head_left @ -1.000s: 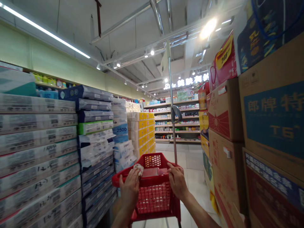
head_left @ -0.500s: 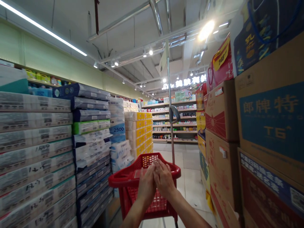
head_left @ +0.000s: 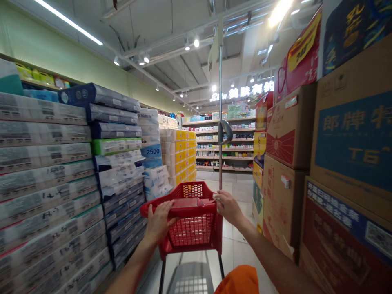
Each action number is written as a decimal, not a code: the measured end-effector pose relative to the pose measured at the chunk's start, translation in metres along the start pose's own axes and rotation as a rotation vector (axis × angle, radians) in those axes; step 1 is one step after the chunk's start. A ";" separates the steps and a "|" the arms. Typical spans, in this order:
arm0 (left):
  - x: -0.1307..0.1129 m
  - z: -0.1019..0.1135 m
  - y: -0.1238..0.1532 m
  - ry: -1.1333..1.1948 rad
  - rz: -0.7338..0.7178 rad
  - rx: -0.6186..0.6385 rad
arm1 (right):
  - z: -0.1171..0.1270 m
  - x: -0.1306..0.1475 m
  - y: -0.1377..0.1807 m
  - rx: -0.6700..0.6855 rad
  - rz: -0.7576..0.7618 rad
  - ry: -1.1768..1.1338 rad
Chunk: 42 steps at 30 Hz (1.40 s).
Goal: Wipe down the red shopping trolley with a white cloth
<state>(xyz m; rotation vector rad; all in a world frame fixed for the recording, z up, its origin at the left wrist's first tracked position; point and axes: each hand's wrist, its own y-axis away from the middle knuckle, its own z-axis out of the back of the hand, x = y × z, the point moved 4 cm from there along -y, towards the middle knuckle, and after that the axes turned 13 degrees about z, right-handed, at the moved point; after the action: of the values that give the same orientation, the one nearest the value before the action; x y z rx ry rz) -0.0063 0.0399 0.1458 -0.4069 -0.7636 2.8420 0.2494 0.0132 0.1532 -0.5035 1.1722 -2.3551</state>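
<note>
A red plastic shopping cart [head_left: 196,230] stands in front of me, with a flat translucent red panel [head_left: 186,203] behind its handle. My left hand [head_left: 159,220] is closed over the left part of the handle, with the fingers on top and the thumb below. At the cart's right corner, my right hand [head_left: 227,207] is closed with its fingers curled, beside the foot of a metal pole [head_left: 220,163]. Something small and pale shows at its fingertips, too unclear to name. This hand hides the cart's corner.
Stacked paper packs [head_left: 45,179] and blue packs [head_left: 114,130] line the left. Cardboard cartons [head_left: 286,196] rise close on the right. Yellow-and-white packs [head_left: 179,153] stand beyond the cart on the left. Filled shelves [head_left: 226,147] cross the far end. Orange cloth [head_left: 240,279] shows below.
My hands were pressed together above the cart. They have parted, the left to the handle's left side and the right to the cart's right corner. The view has tilted down.
</note>
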 end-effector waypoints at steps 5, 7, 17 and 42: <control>-0.005 -0.003 0.001 0.013 0.019 -0.022 | 0.001 -0.009 -0.004 -0.030 -0.135 0.008; -0.006 -0.003 0.002 0.006 0.026 -0.026 | -0.015 0.024 -0.009 -0.015 0.018 -0.016; -0.020 0.005 0.015 -0.036 0.014 -0.048 | -0.024 0.020 0.015 -0.179 0.074 0.162; -0.097 -0.032 0.029 0.250 -0.084 0.290 | -0.003 0.006 0.000 -0.027 -0.087 -0.246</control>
<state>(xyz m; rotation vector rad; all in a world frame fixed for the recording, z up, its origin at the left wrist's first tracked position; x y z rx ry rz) 0.0926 0.0074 0.1252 -0.6500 -0.3091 2.6960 0.2430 0.0115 0.1524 -0.8423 1.0884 -2.2717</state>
